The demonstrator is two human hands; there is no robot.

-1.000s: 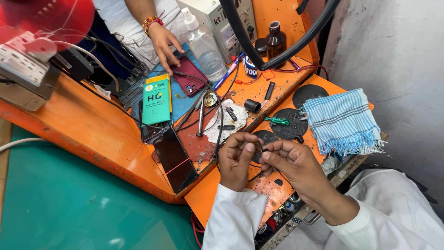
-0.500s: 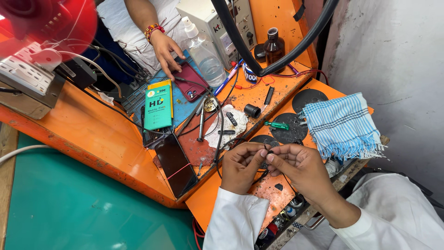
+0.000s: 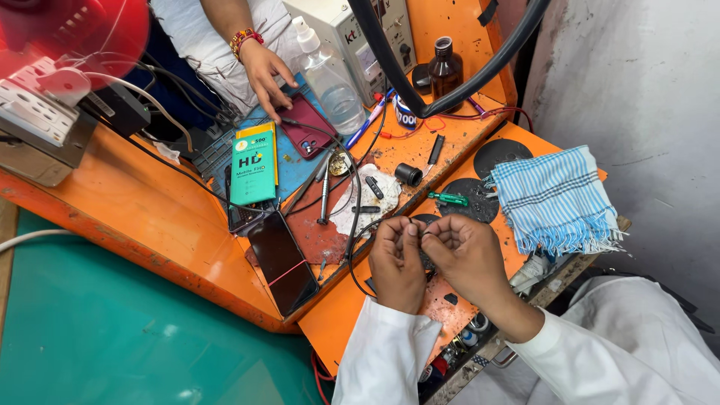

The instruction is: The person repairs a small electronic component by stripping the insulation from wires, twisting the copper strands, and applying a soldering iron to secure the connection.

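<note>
Since half a second ago both hands have shifted slightly up-left over the bench; the other person's hand stays on the maroon phone.

Near: left hand (image 3: 396, 261) and right hand (image 3: 466, 255), white sleeves, fingertips pinched together on a small dark part (image 3: 421, 234) held between them, just above the front edge of the scuffed orange-painted workbench (image 3: 150, 217). Too small to tell what the part is.

Just left: glossy black slab smartphone (image 3: 283, 261), screen up, thin cable across it. Right: blue-and-white checked fringed cloth (image 3: 556, 196), crumpled, beside round black rubber pads (image 3: 469, 196) with a small green tool (image 3: 448, 198) on top.

Mid: crumpled white tissue (image 3: 367, 196), grey metal screwdriver (image 3: 324, 196), green flat cardboard screen-protector box (image 3: 253, 166).

Far: another person's hand (image 3: 264, 71) with beaded bracelet touching a maroon-cased phone (image 3: 306, 135); clear plastic pump bottle (image 3: 330, 82); brown glass bottle (image 3: 445, 69); white power strip (image 3: 34, 105). Teal floor (image 3: 90, 337) below, grey plaster wall (image 3: 637, 97) at right.
</note>
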